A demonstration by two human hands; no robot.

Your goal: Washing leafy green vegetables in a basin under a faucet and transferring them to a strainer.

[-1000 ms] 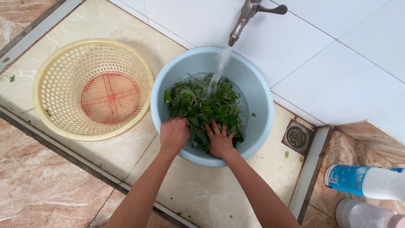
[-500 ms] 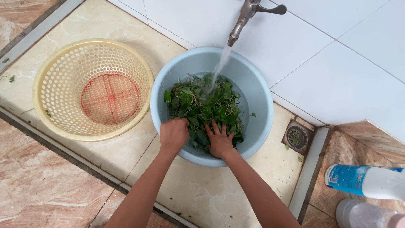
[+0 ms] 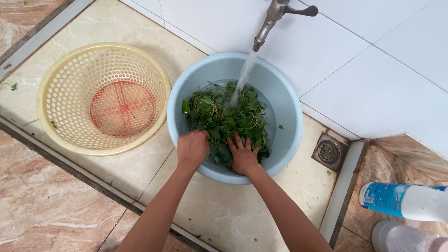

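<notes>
**Wash corner: basin, basket, greens, both my hands**

Edges and room: My light blue basin [image 3: 284, 107] sits on the raised cream tiled floor [image 3: 116, 172], its far rim close under the white tiled wall [image 3: 373, 79]. The cream plastic basket [image 3: 60, 93] stands just beside the basin on my left, rims nearly touching. Open tile lies in front of both, running to the pale step edge [image 3: 70, 156]; below that is brown marbled floor [image 3: 42, 214]. To my right the open tile narrows toward the square floor drain [image 3: 329, 152] and a low kerb.

Count:
- Basin, one, holding leafy greens [image 3: 224, 116] in water
- Basket, one, perforated, with a red mesh base [image 3: 122, 108]
- Tap [image 3: 275, 18], one, metal, on the wall, water [image 3: 243, 77] running onto the greens
- Drain, one
- Blue-and-white bottle [image 3: 403, 199], one, lying beyond the kerb at far right; a second pale container [image 3: 401, 237] below it, partly out of view

Hands:
- My left hand [image 3: 192, 148], curled into a loose fist at the basin's near rim, knuckles up, bunched over greens; I cannot tell how much it has gathered underneath
- My right hand [image 3: 242, 154], flat and open, fingers spread, palm pressed down on the greens just inside the near rim, gripping nothing
</notes>
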